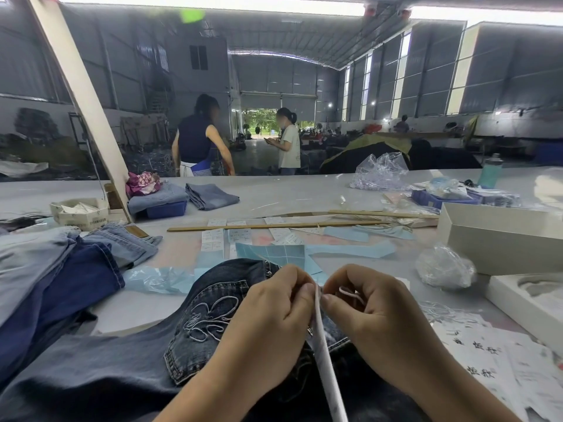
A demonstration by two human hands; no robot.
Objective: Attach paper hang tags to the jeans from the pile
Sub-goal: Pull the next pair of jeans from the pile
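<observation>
Dark jeans (128,367) with a looped white embroidery on the back pocket (207,318) lie across the table in front of me. Over their waistband, my left hand (271,324) and my right hand (374,318) meet. Both pinch the top edge of a white paper hang tag (324,354), seen edge-on and slanting down toward me. A thin white string loop (350,292) curls over my right hand's fingers. A pile of lighter and dark blue jeans (61,269) lies at the left.
White tags (493,363) and loose strings lie at the right, by white boxes (499,236) and a plastic bag (444,266). Blue paper sheets (271,254), label strips and wooden sticks (274,226) lie ahead. Folded jeans (210,194) and two standing people are farther back.
</observation>
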